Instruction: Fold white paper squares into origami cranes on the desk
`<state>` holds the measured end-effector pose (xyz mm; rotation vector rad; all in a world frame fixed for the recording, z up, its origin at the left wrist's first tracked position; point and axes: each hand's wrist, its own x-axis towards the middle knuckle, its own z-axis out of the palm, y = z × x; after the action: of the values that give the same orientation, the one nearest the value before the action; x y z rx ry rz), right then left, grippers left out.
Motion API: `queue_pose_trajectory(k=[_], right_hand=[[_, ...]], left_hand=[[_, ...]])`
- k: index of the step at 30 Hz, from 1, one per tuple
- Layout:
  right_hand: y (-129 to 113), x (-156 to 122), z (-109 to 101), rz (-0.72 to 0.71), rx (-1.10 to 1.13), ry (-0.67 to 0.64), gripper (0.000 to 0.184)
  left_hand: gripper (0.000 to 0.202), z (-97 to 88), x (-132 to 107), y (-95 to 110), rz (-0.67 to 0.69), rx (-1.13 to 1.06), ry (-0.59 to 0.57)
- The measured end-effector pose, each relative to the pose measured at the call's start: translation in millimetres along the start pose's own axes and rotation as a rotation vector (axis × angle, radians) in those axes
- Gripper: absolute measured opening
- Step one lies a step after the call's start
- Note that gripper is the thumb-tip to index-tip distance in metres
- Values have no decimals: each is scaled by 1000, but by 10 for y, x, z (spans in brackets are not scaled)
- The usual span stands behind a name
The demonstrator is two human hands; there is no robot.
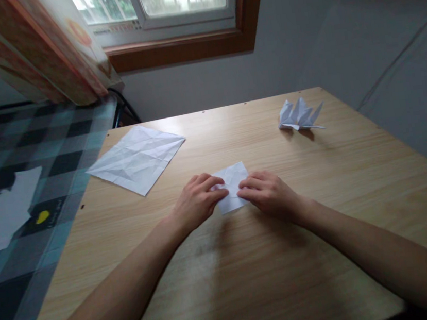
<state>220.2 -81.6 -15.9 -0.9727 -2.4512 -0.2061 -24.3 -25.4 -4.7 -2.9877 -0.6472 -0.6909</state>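
A small folded square of white paper (231, 177) is at the middle of the wooden table (165, 275), between my two hands. My left hand (201, 197) pinches its left edge, thumb and fingers closed on it. On the opposite edge, my right hand (266, 191) grips the same paper in a similar pinch. The fingertips hide parts of both side edges. Farther off to the left lies a larger creased sheet of white paper (139, 158), spread flat with fold lines across it.
Folded white paper cranes (298, 115) stand near the table's far right corner. Left of the table, a checked cloth surface (66, 162) bears loose white paper pieces (7, 211). Beyond are a window (182, 0), a curtain (63, 48) and a wall on the right.
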Motion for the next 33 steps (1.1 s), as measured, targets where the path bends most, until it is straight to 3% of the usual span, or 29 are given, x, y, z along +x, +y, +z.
queue_pose_trajectory(k=[3,9,14,20,24,28,33], right_hand=[[15,-6,-40,-120,-18,-19,17],[33,-41,-205,-146,-56,-145,27],[30,-54,-253,-168,-73,-111,32],[-144,9,-242,-208,32,-108,28],[-291,75,-202,-293,135,-138,20],[-302,78,-109,-345,199,-87,22],[-110,-6,-51,-209,132,55,27]], left_hand=[[26,-17,-1,0,42,30,-72],[28,-72,11,52,-8,15,-114],[26,-100,33,92,-55,33,-96],[32,-88,57,111,-117,161,-52],[38,-88,73,131,-189,212,-111],[46,-98,79,138,-224,175,-200],[49,-75,55,103,-200,93,-243]])
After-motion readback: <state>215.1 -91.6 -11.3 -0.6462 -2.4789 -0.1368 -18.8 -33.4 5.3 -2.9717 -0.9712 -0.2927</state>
